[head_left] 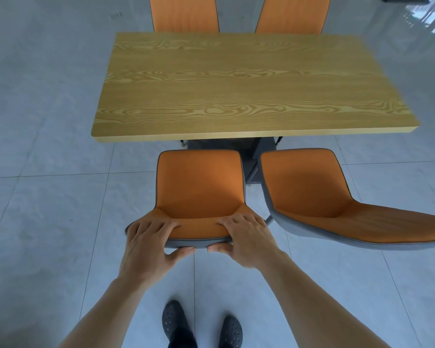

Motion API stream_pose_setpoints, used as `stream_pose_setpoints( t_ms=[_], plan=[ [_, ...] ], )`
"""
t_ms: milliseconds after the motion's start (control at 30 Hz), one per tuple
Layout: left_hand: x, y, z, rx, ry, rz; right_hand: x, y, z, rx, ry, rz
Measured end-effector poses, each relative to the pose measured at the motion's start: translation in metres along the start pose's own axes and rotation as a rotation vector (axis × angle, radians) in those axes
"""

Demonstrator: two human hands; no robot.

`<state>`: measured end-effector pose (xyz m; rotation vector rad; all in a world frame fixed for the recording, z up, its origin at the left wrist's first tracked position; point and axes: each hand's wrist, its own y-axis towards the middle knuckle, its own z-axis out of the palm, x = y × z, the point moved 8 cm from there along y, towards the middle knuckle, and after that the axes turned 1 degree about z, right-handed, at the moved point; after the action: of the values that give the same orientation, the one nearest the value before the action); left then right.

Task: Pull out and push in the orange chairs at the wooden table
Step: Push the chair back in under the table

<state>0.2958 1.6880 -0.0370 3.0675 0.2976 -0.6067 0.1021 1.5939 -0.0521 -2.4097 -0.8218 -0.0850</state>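
1. Here, near orange chair: grey-edged shell, at 6 o'clock of the wooden table, seat clear of it.
2. Left hand, right hand: both clamped on its backrest top, thumbs behind.
3. Second orange chair: 3 o'clock, angled.

A pale grey tiled floor carried a wooden table with a bare top. Four orange chairs stood on the tiles, two at the near edge, two at the far. Two dark perforated shoes rested nearest.
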Motion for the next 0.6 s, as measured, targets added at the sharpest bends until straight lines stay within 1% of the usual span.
stream_pose_setpoints(
  t_ms=[267,600],
  plan=[
    [0.003,-0.003,0.001,0.023,-0.005,0.001,0.005,-0.005,-0.001,-0.055,-0.03,0.021],
    [0.005,-0.007,0.002,0.011,-0.004,0.012,0.01,-0.007,0.005,-0.04,-0.055,0.021]
  ],
)
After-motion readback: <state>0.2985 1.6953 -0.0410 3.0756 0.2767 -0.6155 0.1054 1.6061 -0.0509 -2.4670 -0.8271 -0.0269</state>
